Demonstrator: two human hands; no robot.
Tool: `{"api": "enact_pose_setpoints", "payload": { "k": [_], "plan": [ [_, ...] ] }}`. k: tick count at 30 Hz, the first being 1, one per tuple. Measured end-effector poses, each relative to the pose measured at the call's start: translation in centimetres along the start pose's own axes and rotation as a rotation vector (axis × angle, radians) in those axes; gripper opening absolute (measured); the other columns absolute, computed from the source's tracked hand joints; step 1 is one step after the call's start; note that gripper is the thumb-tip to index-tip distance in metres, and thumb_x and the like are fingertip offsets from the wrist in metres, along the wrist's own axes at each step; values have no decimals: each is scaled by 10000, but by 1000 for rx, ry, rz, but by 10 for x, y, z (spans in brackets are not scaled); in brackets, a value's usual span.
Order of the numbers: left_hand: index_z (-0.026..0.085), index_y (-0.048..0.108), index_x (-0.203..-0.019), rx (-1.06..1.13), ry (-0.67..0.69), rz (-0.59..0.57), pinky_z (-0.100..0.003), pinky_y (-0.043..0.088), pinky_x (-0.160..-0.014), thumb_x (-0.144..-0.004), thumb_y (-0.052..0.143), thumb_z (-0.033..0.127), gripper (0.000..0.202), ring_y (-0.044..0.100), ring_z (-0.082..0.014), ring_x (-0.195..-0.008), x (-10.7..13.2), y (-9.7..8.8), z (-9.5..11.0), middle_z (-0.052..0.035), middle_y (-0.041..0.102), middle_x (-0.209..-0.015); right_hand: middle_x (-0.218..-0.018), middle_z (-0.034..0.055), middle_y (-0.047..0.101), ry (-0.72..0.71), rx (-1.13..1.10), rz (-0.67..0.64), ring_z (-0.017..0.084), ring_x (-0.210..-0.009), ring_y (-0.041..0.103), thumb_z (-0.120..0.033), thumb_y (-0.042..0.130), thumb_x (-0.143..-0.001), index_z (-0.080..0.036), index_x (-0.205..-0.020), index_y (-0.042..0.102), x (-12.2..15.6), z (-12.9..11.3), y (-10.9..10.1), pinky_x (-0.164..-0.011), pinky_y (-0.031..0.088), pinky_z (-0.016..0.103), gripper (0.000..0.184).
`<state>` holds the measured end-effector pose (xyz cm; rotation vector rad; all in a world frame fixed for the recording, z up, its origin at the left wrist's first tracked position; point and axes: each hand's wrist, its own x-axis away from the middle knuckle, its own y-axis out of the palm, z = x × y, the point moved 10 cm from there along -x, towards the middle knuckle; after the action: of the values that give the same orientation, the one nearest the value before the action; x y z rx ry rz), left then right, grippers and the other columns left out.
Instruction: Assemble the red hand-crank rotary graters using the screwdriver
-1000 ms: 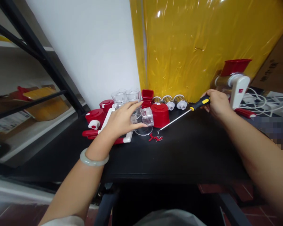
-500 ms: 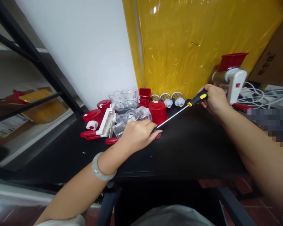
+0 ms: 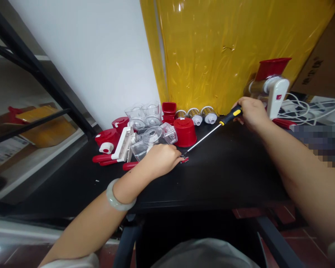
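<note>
My right hand (image 3: 252, 113) is wrapped round the black and yellow handle of a long screwdriver (image 3: 203, 138). Its metal shaft slants down to the left, with the tip low over the black table. Close by that tip, my left hand (image 3: 165, 160) rests palm down with thumb and fingers pinched together; what they hold is hidden. At those fingertips lie small red parts (image 3: 185, 160), too small to name. Just beyond stands a red cup-shaped part (image 3: 185, 132). Clear plastic housings (image 3: 152, 134) lie behind my left hand, partly covered by it.
White crank arms (image 3: 123, 143) with red handles lie left, beside red bases (image 3: 107, 138). Metal grating drums (image 3: 194, 116) line the back. An assembled rotary grater (image 3: 277, 95) stands right, near white cables (image 3: 296, 111). Yellow-wrapped boxes (image 3: 201, 56) rise behind the black table (image 3: 212, 178).
My left thumb and fingers have drawn closer together by the screwdriver tip, showing more of the small red parts. My right hand keeps the screwdriver. The whole view has shifted slightly.
</note>
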<state>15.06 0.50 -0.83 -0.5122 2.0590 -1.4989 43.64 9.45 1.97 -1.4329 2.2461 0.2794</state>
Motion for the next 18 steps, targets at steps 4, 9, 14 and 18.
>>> {"api": "enact_pose_setpoints", "payload": {
  "k": [4, 9, 14, 18],
  "plan": [
    [212, 683, -1086, 48, 37, -50, -313, 489, -652, -873, 631, 368, 269, 683, -221, -804, 1, -1, -3, -44, 694, -975, -348, -30, 494, -11, -12, -71, 118, -225, 336, -196, 423, -733, -212, -593, 534, 4, -3, 11, -236, 206, 228, 179],
    [224, 677, -984, 141, 89, -66, -267, 461, -662, -875, 639, 298, 136, 659, -173, -812, 3, -4, -5, -10, 677, -954, -355, -39, 493, -41, 12, -83, 112, -229, 343, -196, 431, -745, -209, -611, 545, 14, -13, 21, -241, 219, 217, 176],
    [213, 684, -957, 157, 87, -79, -261, 452, -664, -892, 609, 253, 107, 659, -168, -824, 3, -3, -6, -11, 679, -936, -371, -44, 493, -61, 75, -93, 110, -244, 376, -219, 455, -785, -198, -653, 575, 19, -18, 25, -261, 242, 206, 180],
    [217, 691, -959, 160, 93, -87, -264, 455, -677, -899, 597, 255, 118, 661, -173, -851, 3, -1, -4, -11, 683, -947, -370, -46, 485, -105, 95, -102, 107, -246, 372, -203, 444, -795, -194, -655, 582, 20, -24, 25, -256, 236, 204, 196]
  ]
}}
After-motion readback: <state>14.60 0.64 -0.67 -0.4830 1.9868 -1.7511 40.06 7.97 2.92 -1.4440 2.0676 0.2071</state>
